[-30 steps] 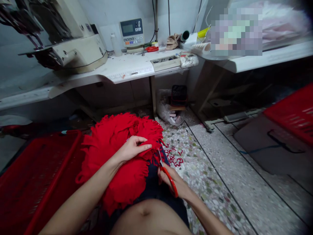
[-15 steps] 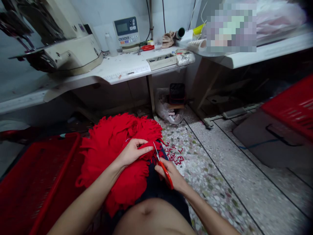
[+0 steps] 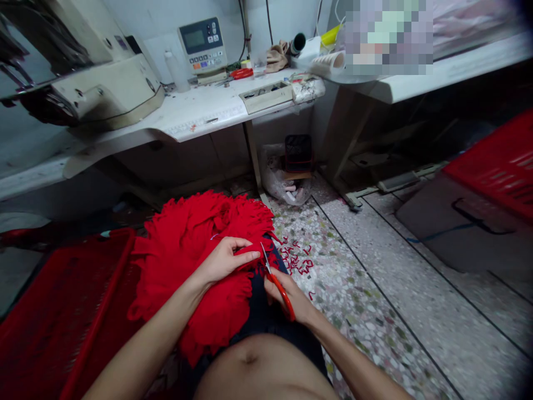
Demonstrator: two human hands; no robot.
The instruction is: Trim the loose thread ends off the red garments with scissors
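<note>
A heap of red knitted cloth [image 3: 195, 283] with a ragged fringed edge lies across my lap. My left hand [image 3: 225, 260] pinches a fold of it near the edge. My right hand [image 3: 287, 297] grips red-handled scissors [image 3: 280, 294], whose thin blades [image 3: 264, 258] point up at the cloth's edge, touching or almost touching it. Small red cut scraps [image 3: 296, 260] lie on the speckled floor just beyond my right hand. Dark shorts [image 3: 262, 305] show below the cloth.
A red plastic crate [image 3: 70, 311] stands at my left, and another [image 3: 491, 172] sits at the right. Ahead, a white table [image 3: 200, 108] carries a sewing machine [image 3: 104, 94] and a control panel [image 3: 202, 45]. A plastic bag [image 3: 283, 180] sits beneath it.
Compared with a second ago, the scissors have moved left and up to the cloth's edge, and my left hand has gathered a fold. The view has tilted slightly upward.
</note>
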